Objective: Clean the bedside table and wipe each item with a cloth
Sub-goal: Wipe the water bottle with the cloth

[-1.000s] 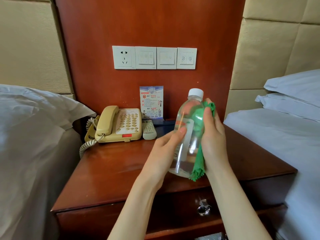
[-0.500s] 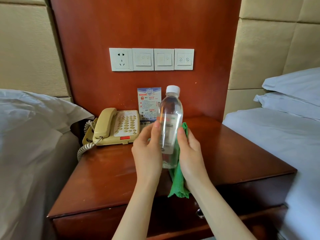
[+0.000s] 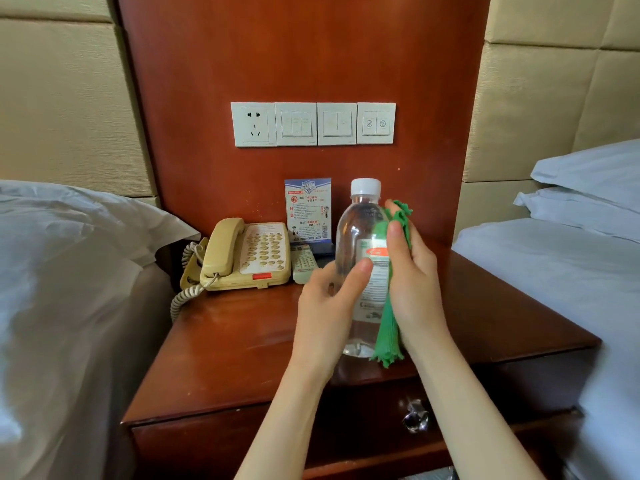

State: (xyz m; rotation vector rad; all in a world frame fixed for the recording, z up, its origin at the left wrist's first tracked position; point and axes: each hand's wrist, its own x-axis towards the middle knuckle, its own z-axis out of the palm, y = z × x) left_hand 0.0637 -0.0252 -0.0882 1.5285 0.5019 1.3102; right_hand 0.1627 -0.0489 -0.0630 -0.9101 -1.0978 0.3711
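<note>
A clear water bottle [image 3: 356, 237] with a white cap is held upright above the wooden bedside table [image 3: 242, 341]. My left hand [image 3: 329, 313] grips the bottle's lower body, thumb across the label. My right hand [image 3: 412, 278] presses a green cloth [image 3: 389, 337] against the bottle's right side, fingers wrapped over the cloth. The cloth's fringe hangs down beside the bottle's base. A beige telephone [image 3: 246, 254], a remote control [image 3: 303, 263] and a printed card [image 3: 308, 209] stand at the table's back.
Beds with white linen flank the table, left [image 3: 69, 289] and right [image 3: 554, 271]. A wall plate with socket and switches [image 3: 313, 124] sits on the wood panel. A metal drawer knob [image 3: 415, 417] shows on the table's front.
The cloth hand has slid up the bottle's right side from its lower part. The bottle has shifted slightly right and the left thumb now lies across the label.
</note>
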